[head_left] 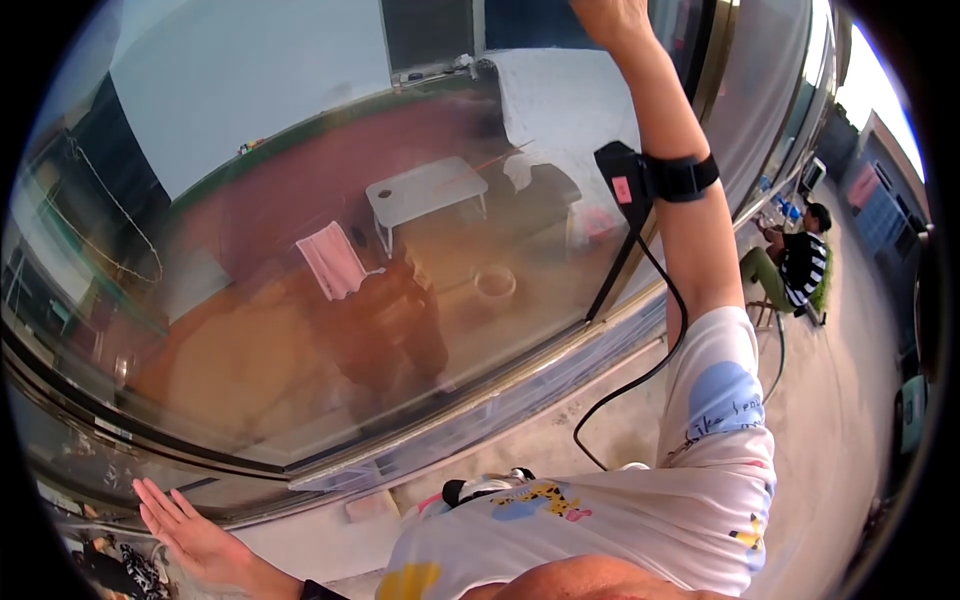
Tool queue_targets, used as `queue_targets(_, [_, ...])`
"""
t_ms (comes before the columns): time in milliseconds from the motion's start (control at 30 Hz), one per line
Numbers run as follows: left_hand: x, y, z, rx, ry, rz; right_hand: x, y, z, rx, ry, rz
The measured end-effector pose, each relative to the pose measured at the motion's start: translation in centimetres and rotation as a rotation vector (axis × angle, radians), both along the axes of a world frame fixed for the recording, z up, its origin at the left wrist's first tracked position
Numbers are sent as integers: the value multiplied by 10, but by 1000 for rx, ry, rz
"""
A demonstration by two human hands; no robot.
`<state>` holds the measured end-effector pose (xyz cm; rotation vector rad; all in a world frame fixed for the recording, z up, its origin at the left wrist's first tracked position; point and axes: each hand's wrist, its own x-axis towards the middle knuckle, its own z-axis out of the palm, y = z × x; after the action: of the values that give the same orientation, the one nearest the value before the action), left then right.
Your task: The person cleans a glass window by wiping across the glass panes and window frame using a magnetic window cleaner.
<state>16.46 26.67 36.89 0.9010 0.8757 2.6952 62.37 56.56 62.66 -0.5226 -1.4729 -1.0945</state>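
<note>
My left hand (205, 540) is open at the lower left, fingers stretched out, close to the dark lower frame (225, 470) of a large window. I cannot tell whether it touches the frame, and I see nothing in it. My right hand (608, 15) is raised to the top edge of the view in front of the window glass (250, 330). Its fingers are cut off there, so whatever it may hold is hidden. A black strap with a small device (630, 180) sits on my right forearm, and a black cable (672, 345) hangs from it.
Through the glass appear a small folding table (425, 192), a pink cloth (332, 260) and a round bowl-like container (494, 284). Along the wall at right, another person (800, 258) in a striped top sits on a stool. Concrete ground (820, 420) runs beside me.
</note>
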Motion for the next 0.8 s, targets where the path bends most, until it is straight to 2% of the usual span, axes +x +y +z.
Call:
queue_targets(67, [-5,7,-11,-10,6,-63,-26,-22,-105,-159,-101,40])
queue_targets(100, [-2,13,-12,4,-28,-93,-32,-31,-160,-270,-217,-33])
queue_targets(167, [7,27,-11,-12,-61,-135,-35,-33,-293,-381,-333,-37])
queue_targets(200, [-3,30,-20,6,-41,-213,-38,-41,-360,-481,-273,60])
queue_targets(300, [-2,39,-20,-36,15,-243,-40,-75,-526,-759,-329,20])
queue_targets(333, [-2,39,-20,-58,43,-231,-40,-84,-552,-833,-371,0])
queue_targets(400, [-2,38,-23,-56,28,-211,-41,-84,-553,-848,-428,-10])
queue_targets(467, [-11,37,-31,-57,21,-215,-41,-80,-534,-848,-514,-25])
queue_targets(533, [-17,38,-36,-38,4,-224,-54,-69,-460,-721,-540,68])
queue_targets(600, [-25,41,-37,-45,-12,-204,-66,-48,-373,-507,-442,43])
queue_targets(667, [-34,43,-35,-28,-37,-177,-97,-42,-251,-311,-185,31])
queue_targets(733, [-44,41,-31,-27,-46,-157,-127,-38,-128,-28,-65,57])
queue_targets(800, [-55,40,-28,2,-70,-165,-99,12,-5,-93,-64,71])
